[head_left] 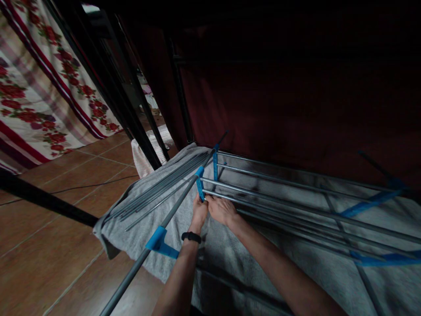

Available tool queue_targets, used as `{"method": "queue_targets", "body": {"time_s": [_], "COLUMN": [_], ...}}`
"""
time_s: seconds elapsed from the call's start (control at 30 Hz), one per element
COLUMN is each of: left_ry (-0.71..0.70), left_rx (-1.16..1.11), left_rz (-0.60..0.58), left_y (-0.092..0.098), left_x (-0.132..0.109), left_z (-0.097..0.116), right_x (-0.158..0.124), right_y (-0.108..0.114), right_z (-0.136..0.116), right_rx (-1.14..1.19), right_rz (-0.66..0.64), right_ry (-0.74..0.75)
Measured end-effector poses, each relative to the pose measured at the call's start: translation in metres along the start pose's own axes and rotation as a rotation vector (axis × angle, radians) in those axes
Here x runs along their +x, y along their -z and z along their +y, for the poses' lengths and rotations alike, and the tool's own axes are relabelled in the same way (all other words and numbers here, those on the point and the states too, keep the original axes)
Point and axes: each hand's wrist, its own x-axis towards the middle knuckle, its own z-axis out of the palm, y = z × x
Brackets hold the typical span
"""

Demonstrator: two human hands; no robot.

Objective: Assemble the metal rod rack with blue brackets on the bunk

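My left hand (pixel 199 213) is closed around the lower end of a blue plastic bracket (pixel 200 183). The bracket sits on a long grey pole (pixel 179 202) running diagonally. Beside it, my right hand (pixel 221 209) is closed with its fingertips at the end of a thin grey metal rod (pixel 259 208), close against the bracket; the exact contact is hidden by the fingers. Another blue bracket (pixel 215 166) farther along the pole carries more rods. A third blue bracket (pixel 159 240), nearer me, has its arm partly behind my left forearm.
Several loose rods (pixel 161 188) lie on the grey blanket (pixel 138 245) at left. More blue brackets (pixel 375 204) hold the rods' far ends at right. Black metal posts (pixel 131 109) and a dark red cloth (pixel 263 101) stand behind. A floral cloth (pixel 49 87) hangs above the tiled floor (pixel 46 210).
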Motion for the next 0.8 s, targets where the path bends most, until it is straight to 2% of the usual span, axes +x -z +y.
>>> {"method": "queue_targets", "body": {"time_s": [0.23, 0.53, 0.8], "left_ry": [-0.022, 0.019, -0.018], "left_rx": [0.045, 0.01, 0.028], "left_rz": [0.006, -0.027, 0.023], "left_y": [0.0014, 0.0031, 0.0005], "left_x": [0.0009, 0.0007, 0.0032], "left_z": [0.002, -0.001, -0.0028], "right_x": [0.004, 0.004, 0.0028], "right_y": [-0.004, -0.0067, 0.0004], "right_z": [0.0024, 0.0046, 0.0013], "right_rx": [-0.056, -0.04, 0.016], "right_rz": [-0.075, -0.065, -0.099], "right_ry": [0.015, 0.03, -0.022]}}
